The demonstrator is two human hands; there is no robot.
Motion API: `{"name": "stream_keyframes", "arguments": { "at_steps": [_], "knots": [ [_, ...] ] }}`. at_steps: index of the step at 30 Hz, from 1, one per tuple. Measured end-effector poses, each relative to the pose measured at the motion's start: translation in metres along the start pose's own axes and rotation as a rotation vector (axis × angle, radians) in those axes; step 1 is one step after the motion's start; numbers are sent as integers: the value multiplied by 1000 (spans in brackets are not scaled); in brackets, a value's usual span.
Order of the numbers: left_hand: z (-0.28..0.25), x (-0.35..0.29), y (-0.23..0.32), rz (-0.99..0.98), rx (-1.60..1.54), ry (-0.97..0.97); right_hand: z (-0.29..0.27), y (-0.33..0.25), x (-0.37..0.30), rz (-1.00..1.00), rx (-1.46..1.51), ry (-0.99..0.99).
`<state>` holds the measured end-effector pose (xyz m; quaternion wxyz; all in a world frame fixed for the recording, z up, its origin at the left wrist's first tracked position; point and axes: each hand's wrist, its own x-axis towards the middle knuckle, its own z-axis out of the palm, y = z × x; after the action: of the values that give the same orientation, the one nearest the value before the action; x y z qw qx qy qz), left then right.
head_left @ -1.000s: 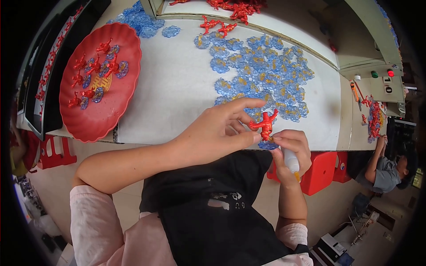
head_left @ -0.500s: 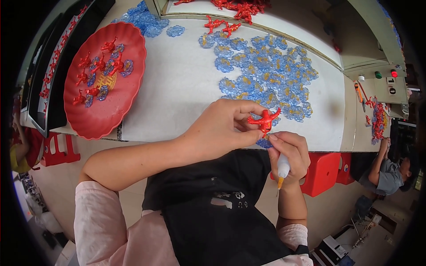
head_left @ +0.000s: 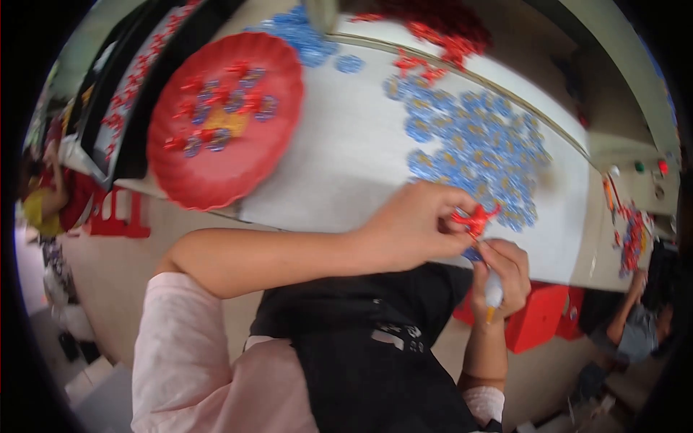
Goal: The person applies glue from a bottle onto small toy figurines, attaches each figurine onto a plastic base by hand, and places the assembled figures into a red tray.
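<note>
My left hand (head_left: 411,224) is closed, its thumb and fingers pinching a small glossy red figurine (head_left: 478,219) with spread limbs. Just below the figurine, the thumb and fingertips of my right hand (head_left: 509,270) pinch a translucent blue flower-shaped base (head_left: 471,254). Figurine and base meet or nearly meet; blur hides the exact contact. Tucked in the right palm is a white squeeze bottle (head_left: 494,290), its thin orange tip pointing down. Many blue bases with yellowish middles (head_left: 476,144) lie beyond my hands on the white work surface (head_left: 332,130).
On the left, a red scalloped tray (head_left: 245,169) carries several figurines on bases. Beside it stands a black rack (head_left: 137,94) with red figurines. More red figurines (head_left: 451,43) lie on the back ledge. Red stools (head_left: 538,317) stand below. Other people sit at both sides.
The whole view has shifted and blurred, with the table now further right and lower. Both hands keep the same hold on the figurine, base and bottle.
</note>
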<state>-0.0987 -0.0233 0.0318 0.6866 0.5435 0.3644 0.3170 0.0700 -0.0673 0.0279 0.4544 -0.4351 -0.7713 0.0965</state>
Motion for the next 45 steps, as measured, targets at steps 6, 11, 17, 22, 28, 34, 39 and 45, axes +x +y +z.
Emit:
{"name": "stream_keyframes", "arguments": {
  "at_steps": [6, 11, 17, 22, 28, 34, 39, 45],
  "knots": [
    [-25, -66, 39, 90, 30, -25, 14, -62, 0, -88, -27, 18],
    [-64, -116, 53, 210, 81, 161, 36, -93, 16, -218, 11, -10],
    [-200, -161, 113, 297, 1022, 888, 18, -81, 4, -2, -34, 26],
    [-285, -129, 96, 96, 1379, 702, 5, -77, -7, 101, -46, 35],
    [-286, -93, 81, -11, 1229, 493, -17, -41, -10, 203, -113, 30],
    [-182, 3, 128, 372, 1311, 427, -40, 12, -18, 355, 7, 110],
    [-132, 115, 93, 551, 1573, 131, -56, 19, -27, 400, 148, 166],
    [-98, 162, 51, 213, 1606, 278, -84, 47, -51, 472, 46, 157]
  ]
}}
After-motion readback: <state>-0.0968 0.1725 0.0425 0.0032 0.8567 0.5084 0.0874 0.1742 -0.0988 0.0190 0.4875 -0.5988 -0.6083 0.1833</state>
